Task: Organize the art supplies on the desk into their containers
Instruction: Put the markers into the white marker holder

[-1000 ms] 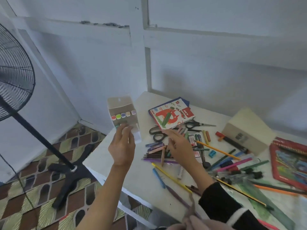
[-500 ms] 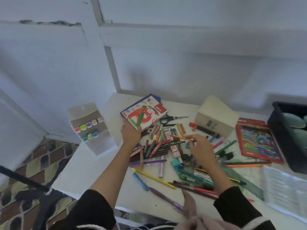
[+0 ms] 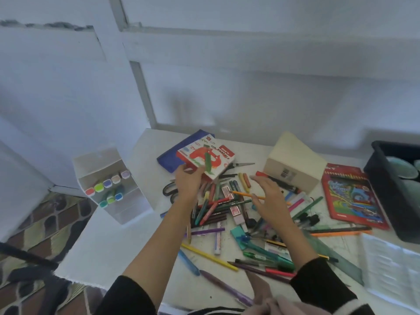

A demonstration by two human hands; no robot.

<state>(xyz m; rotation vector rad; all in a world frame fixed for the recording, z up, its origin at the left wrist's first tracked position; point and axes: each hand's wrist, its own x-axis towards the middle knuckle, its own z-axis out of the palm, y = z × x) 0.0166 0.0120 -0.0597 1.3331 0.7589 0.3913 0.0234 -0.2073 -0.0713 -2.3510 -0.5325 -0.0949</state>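
Oil pastel box (image 3: 205, 161) sits at the back of your desk (image 3: 113, 246), tilted over a blue pouch (image 3: 175, 153); your left hand (image 3: 187, 181) grips its near corner. Your right hand (image 3: 270, 197) hovers with fingers spread and holds nothing, above the pile of pens and pencils (image 3: 218, 208). An orange pencil (image 3: 241, 193) lies under its fingers. The clear marker rack (image 3: 109, 187) stands at the desk's left edge, apart from both hands.

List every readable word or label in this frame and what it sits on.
"OIL PASTELS": on the pastel box, upside down to the camera, barely legible.
Red tag on that box: blurred.
Title on the red pencil box: too blurred to read.
Label on the cream box: too small.
Print on the pens: too small.
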